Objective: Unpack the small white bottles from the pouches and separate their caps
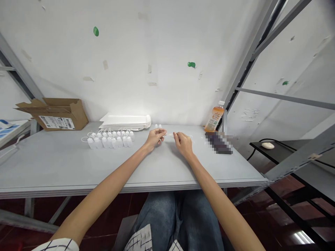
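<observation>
My left hand (156,137) is closed, its thumb and fingers pinched on one end of a small whitish piece (169,135) above the grey table. The other end is pinched by my right hand (182,142), also closed. The piece is too small and pale to name. Behind my left hand stand a couple of small white bottle-shaped pieces (158,126). To its left, two rows of similar white bottle-shaped pieces (104,142) are set close together, with thin white loops at several tops. Just right of my right hand lie faint white loops (191,137).
A stack of flat white sheets or packets (125,122) lies by the wall. An opened cardboard box (59,115) stands at the far left. To the right are an orange drink bottle (215,116) and a blurred dark object (219,143). Metal posts (243,69) frame the grey table (157,170).
</observation>
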{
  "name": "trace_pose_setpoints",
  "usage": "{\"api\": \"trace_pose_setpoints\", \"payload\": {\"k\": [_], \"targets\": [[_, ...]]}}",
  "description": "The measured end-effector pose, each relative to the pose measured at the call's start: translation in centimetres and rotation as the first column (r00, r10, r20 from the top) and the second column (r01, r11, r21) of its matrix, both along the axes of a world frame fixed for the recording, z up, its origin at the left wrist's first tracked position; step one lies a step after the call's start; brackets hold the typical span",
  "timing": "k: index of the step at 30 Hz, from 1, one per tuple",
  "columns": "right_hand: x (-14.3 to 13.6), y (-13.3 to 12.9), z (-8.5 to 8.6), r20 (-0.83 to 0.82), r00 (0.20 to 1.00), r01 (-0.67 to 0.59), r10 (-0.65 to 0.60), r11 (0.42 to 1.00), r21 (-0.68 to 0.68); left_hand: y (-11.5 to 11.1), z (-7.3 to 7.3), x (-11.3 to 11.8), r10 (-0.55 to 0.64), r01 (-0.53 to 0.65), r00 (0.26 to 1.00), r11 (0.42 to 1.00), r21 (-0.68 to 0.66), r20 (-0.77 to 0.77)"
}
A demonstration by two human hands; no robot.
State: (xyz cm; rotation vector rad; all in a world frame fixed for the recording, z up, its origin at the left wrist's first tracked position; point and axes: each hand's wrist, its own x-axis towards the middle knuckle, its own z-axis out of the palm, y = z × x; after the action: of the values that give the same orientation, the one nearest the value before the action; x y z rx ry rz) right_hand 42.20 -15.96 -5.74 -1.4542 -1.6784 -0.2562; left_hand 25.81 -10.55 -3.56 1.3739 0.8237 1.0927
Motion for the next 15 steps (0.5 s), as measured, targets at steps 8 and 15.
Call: {"api": "trace_pose_setpoints", "payload": {"k": [8, 15], "targets": [[1.5, 0.4, 0.5, -0.243, 0.93, 0.305, -0.274, 0.948, 0.096, 0.4, -1.1, -0.1, 0.294, -0.209, 0.909, 0.935, 0.286, -0.296], [3.5, 0.1, 1.0, -0.358, 0.861, 0.434, -0.361, 0.889, 0.148, -0.6, -1.5, 1.8, 0.275, 0.088, 0.729, 0.87, 0.485, -0.626]]}}
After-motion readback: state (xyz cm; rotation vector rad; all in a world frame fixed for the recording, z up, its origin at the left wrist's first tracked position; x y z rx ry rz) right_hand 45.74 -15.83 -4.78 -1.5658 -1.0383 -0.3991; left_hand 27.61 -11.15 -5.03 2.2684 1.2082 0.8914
